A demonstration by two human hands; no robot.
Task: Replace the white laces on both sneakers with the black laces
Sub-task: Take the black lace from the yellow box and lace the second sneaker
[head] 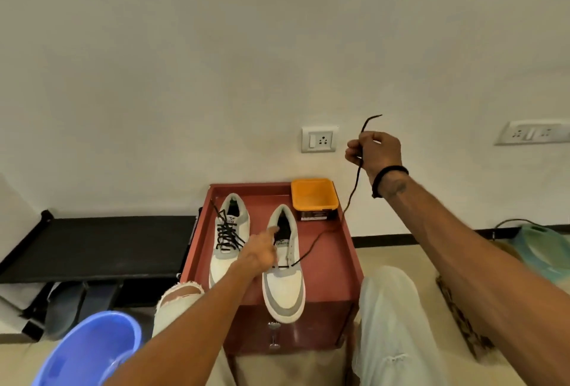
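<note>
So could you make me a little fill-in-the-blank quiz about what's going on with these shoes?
1. The right hand holds up a ____ lace.
2. The laced sneaker is the one on the ____.
3. Behind the unlaced sneaker on the red tray sits an ____ container.
4. The left hand rests on the ____ sneaker.

Missing words: black; left; orange; unlaced

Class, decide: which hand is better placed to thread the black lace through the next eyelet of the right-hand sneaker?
Right hand: it already grips the black lace near its free tip. The left hand rests on the sneaker.
</note>
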